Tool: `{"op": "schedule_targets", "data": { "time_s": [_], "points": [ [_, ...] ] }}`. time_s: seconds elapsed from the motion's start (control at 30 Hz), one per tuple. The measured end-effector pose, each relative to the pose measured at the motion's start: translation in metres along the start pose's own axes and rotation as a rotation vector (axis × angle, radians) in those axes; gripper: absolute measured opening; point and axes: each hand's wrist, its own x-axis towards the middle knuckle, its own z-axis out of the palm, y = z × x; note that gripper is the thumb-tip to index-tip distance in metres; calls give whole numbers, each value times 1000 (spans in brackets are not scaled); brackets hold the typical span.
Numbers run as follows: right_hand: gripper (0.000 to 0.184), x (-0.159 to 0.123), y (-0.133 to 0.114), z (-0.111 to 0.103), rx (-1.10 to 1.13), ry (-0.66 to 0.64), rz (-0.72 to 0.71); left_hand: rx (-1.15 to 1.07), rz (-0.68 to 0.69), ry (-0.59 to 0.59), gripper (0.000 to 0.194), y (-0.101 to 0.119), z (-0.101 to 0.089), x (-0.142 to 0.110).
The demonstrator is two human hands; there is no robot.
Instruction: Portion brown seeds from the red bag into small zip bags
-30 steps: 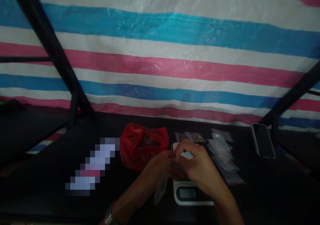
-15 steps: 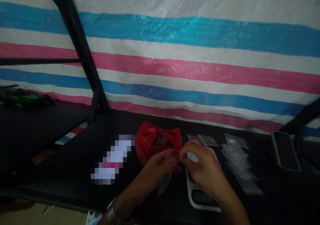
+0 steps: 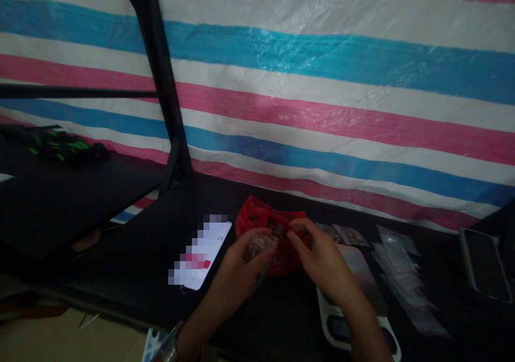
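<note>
My left hand (image 3: 245,255) is closed on a small clear plastic bag (image 3: 257,255), held just in front of a red plastic bag (image 3: 257,220) on the black table (image 3: 153,233). My right hand (image 3: 317,255) has its fingers pinched together at the red bag's mouth; what they hold is too small and dark to name. A white digital scale (image 3: 362,281) lies under my right forearm.
Several small clear bags (image 3: 396,260) lie in a row to the right, two filled ones (image 3: 346,234) behind the scale. A phone (image 3: 485,263) lies at far right. A blurred white card (image 3: 203,252) lies left. A black frame post (image 3: 161,83) stands before striped tarpaulin (image 3: 322,83).
The view has swung left. Both hands have moved from over the scale to the red bag, the left still holding the clear bag.
</note>
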Motion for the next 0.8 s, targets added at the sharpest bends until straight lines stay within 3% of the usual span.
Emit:
{"op": "schedule_targets", "data": {
  "time_s": [0.1,0.23,0.37,0.43,0.6,0.8],
  "points": [
    [21,13,-1,23,-332,-40,87,228,144,113,40,0,-8,1],
    [26,16,-8,39,-613,-93,126,516,313,114,44,-5,-8,2],
    [26,15,-9,38,-630,-121,77,746,250,-38,39,-8,-5,6],
    [20,16,-7,38,-598,-97,84,815,201,-59,34,-6,-4,9],
    [12,21,-4,39,-537,-51,117,873,213,114,31,-5,1,12],
    [49,17,-11,23,-539,-168,101,704,248,367,36,-12,4,10]
  ]
}}
